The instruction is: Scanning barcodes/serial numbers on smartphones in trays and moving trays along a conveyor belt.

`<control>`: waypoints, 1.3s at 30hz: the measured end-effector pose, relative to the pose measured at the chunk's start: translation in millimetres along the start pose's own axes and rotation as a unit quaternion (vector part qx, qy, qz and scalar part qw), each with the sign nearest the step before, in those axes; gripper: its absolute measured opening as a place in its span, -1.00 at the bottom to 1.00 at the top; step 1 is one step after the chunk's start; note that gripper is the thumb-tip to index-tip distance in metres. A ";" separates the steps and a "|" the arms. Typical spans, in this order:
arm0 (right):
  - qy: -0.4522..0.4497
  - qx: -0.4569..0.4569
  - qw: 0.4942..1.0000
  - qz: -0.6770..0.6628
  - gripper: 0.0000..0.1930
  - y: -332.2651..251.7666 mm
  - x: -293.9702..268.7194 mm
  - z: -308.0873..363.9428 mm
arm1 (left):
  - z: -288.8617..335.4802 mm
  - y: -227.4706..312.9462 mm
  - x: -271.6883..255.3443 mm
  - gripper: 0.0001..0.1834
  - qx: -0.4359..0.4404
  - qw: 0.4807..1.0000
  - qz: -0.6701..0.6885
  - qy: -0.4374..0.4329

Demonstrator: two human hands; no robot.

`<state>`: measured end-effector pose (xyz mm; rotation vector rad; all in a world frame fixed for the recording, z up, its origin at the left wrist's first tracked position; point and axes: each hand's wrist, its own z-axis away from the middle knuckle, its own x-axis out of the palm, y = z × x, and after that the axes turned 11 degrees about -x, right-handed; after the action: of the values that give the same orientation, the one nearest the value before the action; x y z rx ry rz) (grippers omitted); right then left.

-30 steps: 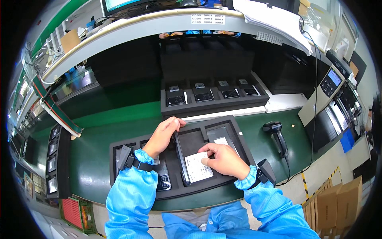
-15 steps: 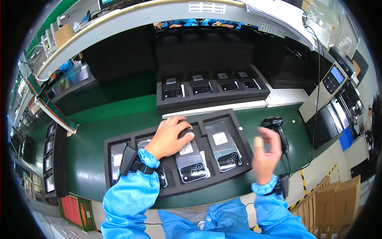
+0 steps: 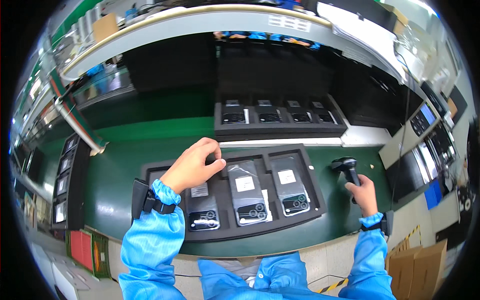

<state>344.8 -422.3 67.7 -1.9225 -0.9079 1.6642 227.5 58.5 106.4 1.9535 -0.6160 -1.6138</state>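
Note:
My left hand (image 3: 197, 166) hovers over a black foam tray (image 3: 317, 197), fingers bent, thumb apart from them, nothing visible between them. My right hand (image 3: 366, 194) has its fingers closed around the handle of a black barcode scanner (image 3: 345, 164), whose head points left. Camera-side up, smartphones in clear film lie in the tray's compartments, each bearing a white label: a right one (image 3: 296, 202), a middle one (image 3: 251, 211) and one below my left hand (image 3: 205, 219). My left hand and forearm cover most of the tray's left end.
Beyond stands another black foam tray (image 3: 280, 132) with several phones. At the left edge is a further tray of phones (image 3: 75, 205). A device with a screen (image 3: 417, 127) stands at right, with a cable hanging before it. A shelf (image 3: 200, 22) spans overhead.
My right hand has gone down and right and taken hold of the barcode scanner. My left hand has moved left off the middle phone. The whole view has shifted slightly.

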 end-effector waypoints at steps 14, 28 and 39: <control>-0.445 0.156 0.678 -0.564 -0.60 -208.3 120.5 91.6 | 23.7 -43.8 6.0 -0.67 -0.044 0.998 -0.034 0.033; -0.435 0.071 0.783 -0.438 -0.61 -190.9 88.2 84.5 | 25.7 -48.3 12.9 -0.65 -0.019 0.994 -0.103 0.018; 0.036 0.019 0.988 -0.148 -0.59 29.4 4.3 1.3 | 25.6 -31.1 15.4 -0.66 -0.071 0.993 -0.094 0.007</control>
<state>349.4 -439.6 43.9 -1.7144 -1.0670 1.4191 205.6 69.4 70.9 1.9636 -0.3083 -1.7041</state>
